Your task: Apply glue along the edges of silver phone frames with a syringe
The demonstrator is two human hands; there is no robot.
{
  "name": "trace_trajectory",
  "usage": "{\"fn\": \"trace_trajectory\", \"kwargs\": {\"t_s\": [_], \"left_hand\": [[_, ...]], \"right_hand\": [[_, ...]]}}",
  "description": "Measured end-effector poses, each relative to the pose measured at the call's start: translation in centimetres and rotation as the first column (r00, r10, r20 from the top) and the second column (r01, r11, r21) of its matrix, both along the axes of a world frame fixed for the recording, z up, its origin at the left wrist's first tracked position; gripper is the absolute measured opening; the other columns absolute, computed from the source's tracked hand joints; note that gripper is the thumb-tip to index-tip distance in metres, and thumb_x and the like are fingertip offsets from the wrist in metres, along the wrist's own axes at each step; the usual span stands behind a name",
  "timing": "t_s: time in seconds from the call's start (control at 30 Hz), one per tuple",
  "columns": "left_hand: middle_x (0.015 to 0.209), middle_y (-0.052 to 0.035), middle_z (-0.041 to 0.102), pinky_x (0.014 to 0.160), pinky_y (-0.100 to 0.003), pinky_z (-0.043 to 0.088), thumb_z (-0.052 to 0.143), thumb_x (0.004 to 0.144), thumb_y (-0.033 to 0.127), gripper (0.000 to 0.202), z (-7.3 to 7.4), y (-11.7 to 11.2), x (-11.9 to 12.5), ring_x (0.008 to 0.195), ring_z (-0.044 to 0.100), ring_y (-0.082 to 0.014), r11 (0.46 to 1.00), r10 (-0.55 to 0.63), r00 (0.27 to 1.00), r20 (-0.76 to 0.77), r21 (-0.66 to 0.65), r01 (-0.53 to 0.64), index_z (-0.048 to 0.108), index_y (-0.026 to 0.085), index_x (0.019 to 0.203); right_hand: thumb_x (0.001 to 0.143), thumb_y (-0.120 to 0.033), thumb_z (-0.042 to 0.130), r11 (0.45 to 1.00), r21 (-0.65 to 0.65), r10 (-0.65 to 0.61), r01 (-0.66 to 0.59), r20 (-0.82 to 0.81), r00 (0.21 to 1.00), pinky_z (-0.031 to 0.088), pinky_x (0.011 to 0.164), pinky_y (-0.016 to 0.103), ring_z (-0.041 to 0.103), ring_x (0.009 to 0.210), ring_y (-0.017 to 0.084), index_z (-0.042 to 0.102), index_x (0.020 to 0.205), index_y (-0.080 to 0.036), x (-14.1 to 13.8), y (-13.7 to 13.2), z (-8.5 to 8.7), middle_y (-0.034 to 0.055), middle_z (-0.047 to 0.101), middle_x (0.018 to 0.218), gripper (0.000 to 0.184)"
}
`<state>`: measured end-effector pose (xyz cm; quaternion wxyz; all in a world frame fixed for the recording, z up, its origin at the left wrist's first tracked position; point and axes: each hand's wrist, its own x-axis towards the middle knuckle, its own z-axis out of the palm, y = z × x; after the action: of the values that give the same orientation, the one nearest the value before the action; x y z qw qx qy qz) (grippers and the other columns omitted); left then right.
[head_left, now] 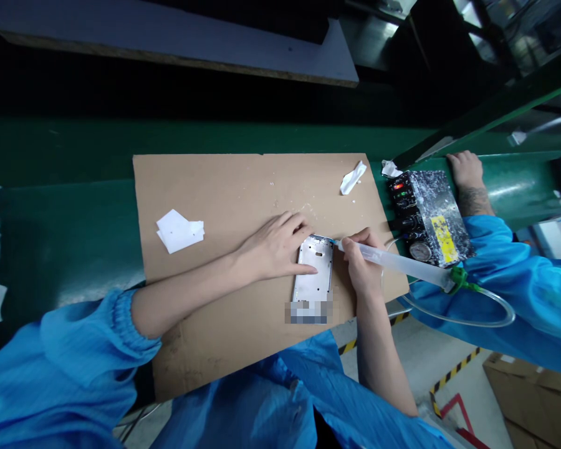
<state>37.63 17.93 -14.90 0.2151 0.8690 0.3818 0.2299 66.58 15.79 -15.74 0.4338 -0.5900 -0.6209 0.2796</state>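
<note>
A thin silver-white phone frame [316, 282] with small holes lies flat on the cardboard sheet [234, 187]; its near end is blurred out. My left hand [273, 249] steadies it, thumb laid across its face and bent fingers at the far left corner. Wrapped in the fingers of my right hand [365, 265] is a long translucent glue-dispensing syringe [409, 267]. The blue tip of the syringe meets the frame's far right corner; I cannot make out any glue there. A green cap [458, 279] closes the syringe's rear, and a clear tube [500, 321] loops from it.
A paint-spattered dispenser box [432, 215] with a gauge stands right of the cardboard. Beside it rests a co-worker's hand [466, 169] with a blue sleeve. Folded white paper [178, 231] lies left, crumpled tissue [353, 178] at the far right. A shelf [177, 47] overhangs the back.
</note>
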Motion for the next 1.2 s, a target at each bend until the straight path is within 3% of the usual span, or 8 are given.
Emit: {"fn": "trace_trajectory", "kwargs": {"t_s": [0.23, 0.5, 0.67, 0.77, 0.83, 0.93, 1.07, 1.2], "left_hand": [[0.141, -0.0166, 0.073, 0.119, -0.049, 0.057, 0.089, 0.099, 0.073, 0.075, 0.2, 0.0, -0.1, 0.133, 0.067, -0.0358, 1.000, -0.007, 1.000, -0.002, -0.018, 0.007, 0.071, 0.016, 0.145], [0.145, -0.0170, 0.073, 0.123, -0.049, 0.055, 0.087, 0.101, 0.072, 0.072, 0.2, 0.1, -0.1, 0.137, 0.067, -0.0358, 0.998, -0.002, 1.000, -0.019, -0.062, 0.001, 0.072, 0.016, 0.145], [0.155, -0.0203, 0.071, 0.120, -0.051, 0.057, 0.080, 0.110, 0.060, 0.068, 0.4, 0.0, -0.4, 0.142, 0.068, -0.0364, 0.994, 0.037, 0.999, -0.009, 0.100, -0.036, 0.064, 0.015, 0.159], [0.125, -0.0148, 0.082, 0.103, -0.045, 0.060, 0.062, 0.122, 0.051, 0.039, 1.6, -1.7, 0.1, 0.117, 0.077, -0.0303, 0.958, -0.098, 0.993, -0.066, 0.263, 0.112, 0.078, 0.018, 0.131], [0.096, -0.0084, 0.079, 0.087, -0.039, 0.057, 0.060, 0.123, 0.051, 0.042, 2.4, -4.0, 0.9, 0.092, 0.075, -0.0244, 0.913, -0.280, 0.951, -0.131, 0.271, 0.306, 0.079, 0.021, 0.102], [0.088, -0.0059, 0.078, 0.078, -0.038, 0.054, 0.069, 0.119, 0.053, 0.039, 2.9, -8.0, 2.3, 0.081, 0.074, -0.0223, 0.856, -0.433, 0.873, -0.226, 0.200, 0.476, 0.080, 0.022, 0.099], [0.097, -0.0065, 0.083, 0.081, -0.038, 0.058, 0.072, 0.118, 0.051, 0.033, 2.9, -10.5, 3.2, 0.088, 0.081, -0.0237, 0.888, -0.393, 0.846, -0.361, 0.088, 0.451, 0.081, 0.020, 0.112], [0.111, -0.0083, 0.086, 0.089, -0.038, 0.063, 0.069, 0.117, 0.058, 0.043, 3.4, -8.8, 2.7, 0.097, 0.085, -0.0250, 0.955, -0.213, 0.854, -0.475, 0.084, 0.285, 0.081, 0.018, 0.130]], "right_hand": [[0.103, -0.042, 0.077, 0.998, -0.037, -0.050, 0.050, -0.013, 0.999, 0.046, 0.063, 0.039, 0.059, 0.065, 0.023, 0.062, 0.086, -0.031, -0.9, -0.2, 1.1, -0.0013, 0.062, 0.068, 0.026], [0.099, -0.055, 0.076, 0.988, 0.015, -0.151, 0.156, -0.173, 0.973, 0.042, 0.062, 0.037, 0.052, 0.060, 0.020, 0.054, 0.089, -0.031, -2.0, -0.6, 1.6, -0.0048, 0.053, 0.068, 0.034], [0.099, -0.064, 0.076, 0.970, 0.071, -0.205, 0.231, -0.263, 0.943, 0.039, 0.061, 0.035, 0.047, 0.058, 0.019, 0.052, 0.091, -0.031, -2.4, 0.1, 0.9, -0.0058, 0.050, 0.070, 0.041], [0.098, -0.063, 0.078, 0.958, 0.086, -0.235, 0.274, -0.315, 0.920, 0.038, 0.060, 0.034, 0.047, 0.059, 0.018, 0.054, 0.090, -0.031, -2.7, 0.5, 0.6, -0.0064, 0.051, 0.070, 0.041], [0.096, -0.064, 0.080, 0.950, 0.089, -0.255, 0.301, -0.342, 0.904, 0.038, 0.060, 0.034, 0.047, 0.059, 0.018, 0.056, 0.088, -0.031, -2.9, 0.7, 0.5, -0.0068, 0.051, 0.068, 0.041], [0.094, -0.064, 0.081, 0.942, 0.080, -0.277, 0.327, -0.373, 0.886, 0.039, 0.062, 0.034, 0.047, 0.059, 0.018, 0.059, 0.086, -0.030, -3.2, 1.0, 0.4, -0.0070, 0.051, 0.066, 0.042], [0.091, -0.064, 0.085, 0.946, 0.044, -0.277, 0.320, -0.397, 0.875, 0.043, 0.064, 0.035, 0.049, 0.060, 0.018, 0.063, 0.085, -0.028, -3.2, 1.1, 0.0, -0.0061, 0.057, 0.066, 0.043], [0.096, -0.066, 0.088, 0.954, 0.010, -0.267, 0.298, -0.416, 0.869, 0.049, 0.064, 0.033, 0.058, 0.065, 0.018, 0.071, 0.090, -0.024, -3.3, 0.9, -0.2, -0.0034, 0.065, 0.075, 0.047]]}}
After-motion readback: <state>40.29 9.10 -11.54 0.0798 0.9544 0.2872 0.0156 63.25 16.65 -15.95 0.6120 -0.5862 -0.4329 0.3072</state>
